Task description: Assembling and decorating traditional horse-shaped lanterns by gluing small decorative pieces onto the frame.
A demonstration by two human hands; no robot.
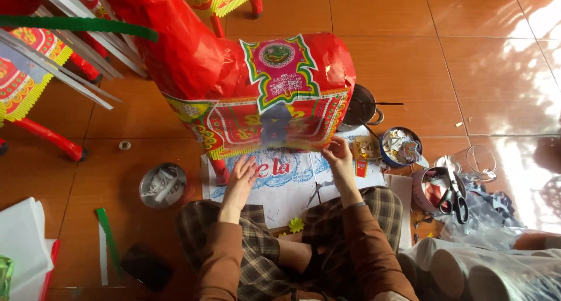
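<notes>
A large red paper horse [210, 61] stands on the tiled floor in front of me, with a patterned red, green and yellow saddle cloth [274, 96] over its back. My right hand [339, 155] pinches the lower fringed edge of that cloth at the horse's flank. My left hand [241, 175] is flat and open, fingers apart, just below the cloth's hem near a red leg [220, 171]. A printed white sheet [280, 178] lies on the floor under both hands.
Black scissors [454, 197] rest on a round tin at right. A blue bowl of scraps [400, 146], a metal pot [359, 105] and a metal dish of paper bits [162, 185] sit around. More red paper figures [35, 91] stand at left; white paper rolls [467, 266] lie at lower right.
</notes>
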